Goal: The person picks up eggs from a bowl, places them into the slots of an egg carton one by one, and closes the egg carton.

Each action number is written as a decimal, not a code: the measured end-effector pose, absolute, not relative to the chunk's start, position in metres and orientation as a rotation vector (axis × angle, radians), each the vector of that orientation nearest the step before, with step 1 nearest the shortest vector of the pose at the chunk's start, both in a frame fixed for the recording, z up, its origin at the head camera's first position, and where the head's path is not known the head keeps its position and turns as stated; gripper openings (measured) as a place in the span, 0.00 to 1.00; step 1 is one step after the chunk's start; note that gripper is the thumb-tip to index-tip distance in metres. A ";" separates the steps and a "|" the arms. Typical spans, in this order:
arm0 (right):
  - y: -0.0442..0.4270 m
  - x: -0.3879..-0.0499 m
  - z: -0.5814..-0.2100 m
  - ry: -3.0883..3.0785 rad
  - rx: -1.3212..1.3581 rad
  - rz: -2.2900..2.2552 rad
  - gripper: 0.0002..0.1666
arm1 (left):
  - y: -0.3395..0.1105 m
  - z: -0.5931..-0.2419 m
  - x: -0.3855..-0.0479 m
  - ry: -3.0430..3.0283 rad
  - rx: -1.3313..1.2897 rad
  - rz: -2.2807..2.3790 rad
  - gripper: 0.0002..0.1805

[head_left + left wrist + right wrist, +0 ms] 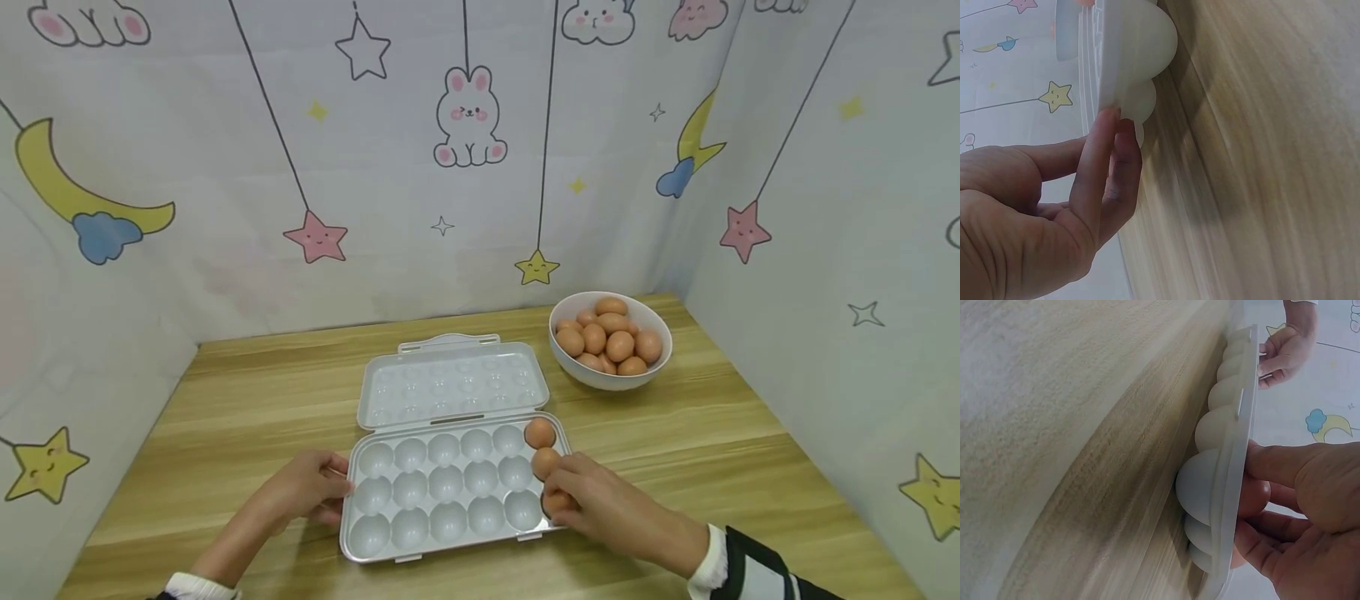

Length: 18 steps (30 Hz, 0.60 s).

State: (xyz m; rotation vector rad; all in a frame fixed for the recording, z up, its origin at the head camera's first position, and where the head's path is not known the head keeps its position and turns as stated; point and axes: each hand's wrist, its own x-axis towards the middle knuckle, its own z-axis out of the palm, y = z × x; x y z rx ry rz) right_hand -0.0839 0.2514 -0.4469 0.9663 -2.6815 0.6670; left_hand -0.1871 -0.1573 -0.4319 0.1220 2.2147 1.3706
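A white plastic egg tray [446, 483] lies on the wooden table, its hinged lid [453, 383] folded back behind it. My left hand [311, 487] is at the tray's left end, pinching its rim with the fingertips; the left wrist view shows the fingers [1092, 169] against the edge. With my right hand [600, 504] I hold a brown egg [1255, 497] seated in the front cup of the rightmost column. Behind it in that column sit two more brown eggs, a middle one [545, 463] and a back one [540, 432]. The other cups hold no eggs.
A white bowl [611, 382] heaped with several brown eggs [594, 338] stands at the table's back right, beyond the tray. Patterned cloth [420, 275] hangs along the back and both sides of the table [247, 400].
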 end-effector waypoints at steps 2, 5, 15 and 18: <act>0.251 -0.084 -0.447 -2.678 0.966 0.664 0.17 | -0.158 -0.432 -0.187 2.211 0.125 1.377 0.16; 0.251 -0.084 -0.446 -2.667 0.967 0.668 0.17 | -0.159 -0.432 -0.187 2.203 0.133 1.389 0.16; 0.251 -0.081 -0.440 -2.657 0.935 0.638 0.18 | -0.161 -0.435 -0.186 2.184 0.169 1.415 0.16; 0.251 -0.081 -0.436 -2.650 0.934 0.618 0.17 | -0.161 -0.436 -0.186 2.184 0.163 1.422 0.16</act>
